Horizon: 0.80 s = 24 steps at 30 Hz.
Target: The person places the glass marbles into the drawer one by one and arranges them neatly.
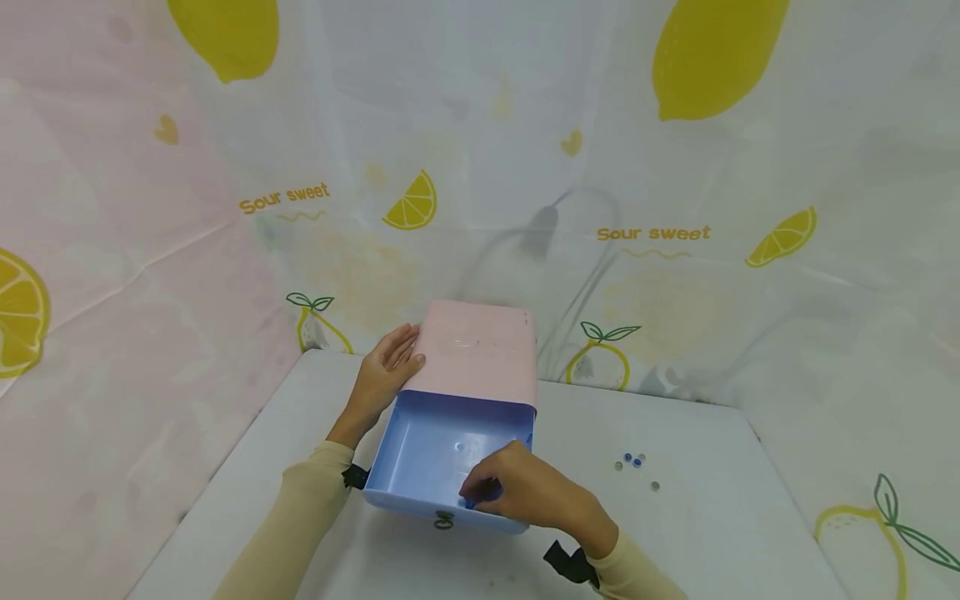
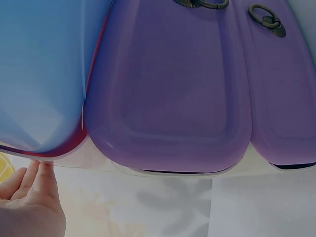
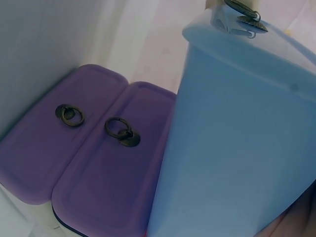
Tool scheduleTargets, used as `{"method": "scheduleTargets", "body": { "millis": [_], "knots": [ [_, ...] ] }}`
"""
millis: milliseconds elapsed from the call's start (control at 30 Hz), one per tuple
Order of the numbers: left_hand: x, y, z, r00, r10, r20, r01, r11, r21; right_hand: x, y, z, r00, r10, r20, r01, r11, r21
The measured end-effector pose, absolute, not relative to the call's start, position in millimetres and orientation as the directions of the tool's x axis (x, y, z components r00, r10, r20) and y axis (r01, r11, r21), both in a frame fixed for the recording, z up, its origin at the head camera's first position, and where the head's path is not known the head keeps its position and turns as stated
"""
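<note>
A small drawer cabinet with a pink top (image 1: 476,350) stands on the table. Its light blue top drawer (image 1: 427,433) is pulled well out, a ring handle (image 1: 444,521) on its front. My left hand (image 1: 378,379) rests against the cabinet's left side, its fingers (image 2: 43,180) fairly straight in the left wrist view. My right hand (image 1: 517,483) reaches into the drawer's front right part, fingers curled and pinching a small dark blue piece (image 1: 469,503), mostly hidden. In the right wrist view the drawer's side (image 3: 237,133) hides nearly all of that hand.
Several small round blue and greyish pieces (image 1: 637,462) lie on the white table (image 1: 697,533) to the right. Two closed purple drawers (image 2: 168,89) with ring pulls sit below the blue one. A lemon-print curtain (image 1: 480,125) hangs behind.
</note>
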<state>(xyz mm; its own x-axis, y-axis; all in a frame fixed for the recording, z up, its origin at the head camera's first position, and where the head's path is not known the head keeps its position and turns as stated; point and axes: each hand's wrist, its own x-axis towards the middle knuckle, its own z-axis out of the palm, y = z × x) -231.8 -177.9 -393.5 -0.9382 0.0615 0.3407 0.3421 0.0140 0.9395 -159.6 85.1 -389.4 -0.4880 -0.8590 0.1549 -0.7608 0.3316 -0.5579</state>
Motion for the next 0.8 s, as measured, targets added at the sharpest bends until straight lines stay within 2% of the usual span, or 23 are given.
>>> {"method": "scheduleTargets", "body": {
  "millis": [800],
  "knots": [
    [-235.3, -179.2, -397.5, -0.936, 0.063, 0.348, 0.347, -0.021, 0.938, -159.2, 85.0, -389.7, -0.480, -0.865, 0.147, -0.776, 0.340, -0.531]
  ]
}}
